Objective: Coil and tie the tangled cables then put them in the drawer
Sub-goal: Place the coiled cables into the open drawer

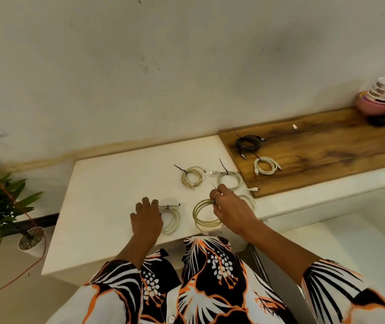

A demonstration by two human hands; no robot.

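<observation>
A: Start from the left. Where is the left hand [146, 218]?

B: It lies on the white bench [107, 197], near the front edge. Its fingers are relaxed and a little bent, and the fingertips touch the left side of a pale coil [171, 218]. This coil already has a small dark tie [168, 207] at its top. The hand does not close around it, as far as I can see.

A: And to the right of that?

B: Just beside it lies a gold coil [204, 215], a flat round ring of several loops, so it has no real long axis. The right hand [230, 210] is over its right side and pinches the loops at the upper right, where a thin black tie [213, 186] sticks up. I think the tying of this coil is the step in hand.

A: Which hand is nearer to it?

B: The right one, it holds it already. The left hand is near, only the pale coil lies between.

A: What about the rest?

B: Farther back on the bench are two more tied coils, a yellowish coil [192, 177] and a whitish coil [230, 180]. Partly under the right hand there is another white cable [250, 199]; I cannot tell if it is tied. On the wooden board [327, 146] to the right lie a black coil [248, 143] and a white coil [266, 165], both tied.

A: And the drawer?

B: I do not see any drawer, so the putting away is not yet done.
</observation>
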